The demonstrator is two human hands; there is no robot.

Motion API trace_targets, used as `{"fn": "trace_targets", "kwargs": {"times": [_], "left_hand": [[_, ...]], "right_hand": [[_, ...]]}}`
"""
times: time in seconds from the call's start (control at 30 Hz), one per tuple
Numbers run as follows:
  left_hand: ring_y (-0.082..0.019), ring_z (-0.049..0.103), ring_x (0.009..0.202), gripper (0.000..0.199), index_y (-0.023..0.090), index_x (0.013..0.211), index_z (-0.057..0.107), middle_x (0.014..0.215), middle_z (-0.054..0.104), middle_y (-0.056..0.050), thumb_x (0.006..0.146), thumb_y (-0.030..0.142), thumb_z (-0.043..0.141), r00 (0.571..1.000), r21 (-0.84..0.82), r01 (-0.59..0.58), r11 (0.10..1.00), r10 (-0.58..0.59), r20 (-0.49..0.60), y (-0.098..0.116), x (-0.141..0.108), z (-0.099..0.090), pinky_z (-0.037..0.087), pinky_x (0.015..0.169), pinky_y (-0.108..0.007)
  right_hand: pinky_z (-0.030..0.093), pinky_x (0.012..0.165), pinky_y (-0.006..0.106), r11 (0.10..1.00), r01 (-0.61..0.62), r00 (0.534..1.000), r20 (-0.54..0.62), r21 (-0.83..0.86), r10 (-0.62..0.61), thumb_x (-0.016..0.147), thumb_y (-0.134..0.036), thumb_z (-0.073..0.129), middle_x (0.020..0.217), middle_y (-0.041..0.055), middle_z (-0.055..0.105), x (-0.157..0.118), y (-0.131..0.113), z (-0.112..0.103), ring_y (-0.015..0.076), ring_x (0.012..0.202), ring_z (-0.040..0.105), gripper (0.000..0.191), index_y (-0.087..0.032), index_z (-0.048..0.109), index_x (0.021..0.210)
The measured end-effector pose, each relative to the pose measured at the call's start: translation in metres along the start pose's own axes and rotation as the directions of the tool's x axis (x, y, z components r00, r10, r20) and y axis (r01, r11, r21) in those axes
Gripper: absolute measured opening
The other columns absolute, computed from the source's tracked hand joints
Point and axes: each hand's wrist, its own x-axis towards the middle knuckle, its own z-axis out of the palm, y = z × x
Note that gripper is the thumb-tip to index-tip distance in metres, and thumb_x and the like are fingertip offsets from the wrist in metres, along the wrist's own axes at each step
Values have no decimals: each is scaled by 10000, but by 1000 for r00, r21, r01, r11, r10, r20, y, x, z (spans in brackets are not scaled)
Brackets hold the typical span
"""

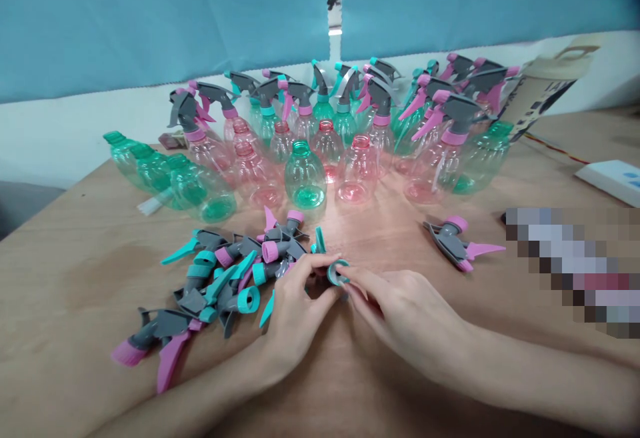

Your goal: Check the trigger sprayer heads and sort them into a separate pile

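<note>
Near the table's middle, my left hand (300, 308) is closed around a spray trigger head (338, 273), its teal screw collar facing me. My right hand (400, 308) pinches the same collar, with a fingertip at its opening. Most of the head's body is hidden behind my fingers. Left of my hands lies a pile of loose trigger heads (200, 291), grey with teal or pink collars and levers. One more trigger head (450, 241), grey and pink, lies alone to the right.
Behind my hands stand open pink and green bottles, among them a green bottle (305, 178). Several bottles with trigger heads fitted, such as a pink one (435, 165), stand further back. A beige tumbler (545, 91) and a white power strip (615, 181) are at the right.
</note>
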Motion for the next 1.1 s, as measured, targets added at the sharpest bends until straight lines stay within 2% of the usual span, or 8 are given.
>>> {"fn": "trace_targets", "kwargs": {"times": [0.13, 0.23, 0.43, 0.57, 0.7, 0.87, 1.0, 1.1], "left_hand": [[-151, 611, 762, 294, 219, 982, 631, 901, 667, 2, 730, 72, 599, 1000, 14, 3, 1000, -4, 13, 0, 0, 0, 481, 686, -270], [-160, 618, 790, 305, 215, 988, 629, 906, 672, -2, 725, 66, 595, 1000, 20, 9, 1000, -9, 4, -1, 1, 0, 484, 692, -272], [-153, 621, 796, 271, 226, 1007, 618, 925, 675, 5, 755, 127, 632, 1000, 19, -18, 1000, 18, -3, -6, 2, -1, 489, 712, -275], [-170, 622, 817, 274, 222, 1009, 626, 940, 671, -10, 746, 145, 642, 999, 17, -32, 999, 31, 19, -3, 3, -2, 492, 699, -283], [-169, 620, 849, 264, 220, 998, 626, 942, 668, -9, 755, 118, 618, 999, 20, -48, 999, 48, 25, 0, 4, -1, 487, 718, -280], [-174, 621, 857, 265, 224, 988, 626, 936, 665, -10, 751, 106, 618, 996, 31, -77, 997, 76, 39, -1, 3, -3, 488, 720, -283], [-168, 617, 826, 253, 224, 975, 623, 918, 662, -4, 748, 115, 643, 996, 46, -63, 997, 59, 70, -3, 3, -6, 480, 682, -266], [-161, 614, 810, 239, 226, 979, 624, 916, 662, -4, 763, 127, 638, 993, 31, -73, 997, 70, 100, -4, 4, -8, 480, 682, -264]], "right_hand": [[393, 490, 293, 999, 26, 1000, -17, 21, -26, 919, -195, 391, 729, 96, 706, 3, 3, 6, 216, 571, 652, 294, -98, 612, 1087], [350, 449, 283, 994, 95, 995, -34, -45, -96, 932, -174, 367, 701, 90, 694, 3, 6, 10, 205, 538, 634, 300, -76, 594, 1102], [305, 455, 267, 956, 254, 967, 48, -149, -250, 893, -80, 386, 795, 79, 698, 3, 14, 4, 176, 621, 620, 298, -99, 570, 1126], [227, 433, 279, 942, 231, 973, 54, -245, -225, 824, -42, 425, 639, 21, 654, 7, 16, -6, 163, 519, 563, 299, -166, 625, 1009], [171, 416, 291, 933, 173, 984, 25, -316, -174, 782, -11, 397, 541, 26, 624, 5, 10, -11, 169, 427, 518, 366, -133, 633, 1033], [208, 446, 276, 982, 107, 991, 92, -156, -94, 815, -64, 440, 627, 26, 669, 6, 11, -11, 147, 469, 537, 295, -166, 646, 1000], [279, 504, 251, 987, 154, 977, 144, 51, -160, 842, -115, 477, 754, 19, 691, 14, 24, -11, 135, 583, 581, 273, -208, 638, 1042], [278, 503, 248, 976, 204, 963, 162, 83, -215, 850, -107, 454, 716, 2, 672, 18, 33, -10, 129, 562, 562, 309, -227, 625, 1078]]}}
